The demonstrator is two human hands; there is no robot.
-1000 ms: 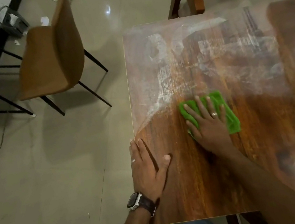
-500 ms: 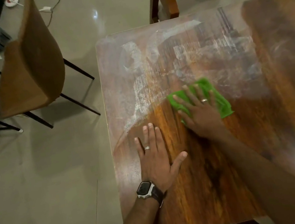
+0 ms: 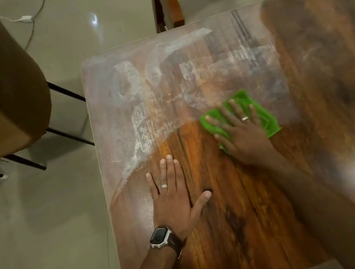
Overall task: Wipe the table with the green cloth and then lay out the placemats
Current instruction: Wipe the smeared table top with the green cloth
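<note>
The right hand [image 3: 242,133], fingers spread, presses the folded green cloth [image 3: 266,118] flat mid-table [image 3: 247,228]. The left hand [image 3: 174,200] rests flat nearby. The cloth looks soft, probably damp; palm pressure suits it.

The left hand [image 3: 175,196] lies flat, palm down, on the desk [image 3: 247,228], its four fingers straight and close together and the thumb spread out to the right; a ring sits on one finger and a dark-strapped watch [image 3: 162,237] on the wrist, with the bare forearm running down to the lower edge of the view. The right hand [image 3: 242,132] reaches further forward, palm down with fingers spread and straight, pressing on the green cloth [image 3: 263,114], a ring on one finger. Its bare forearm stretches back toward the lower right corner.
</note>
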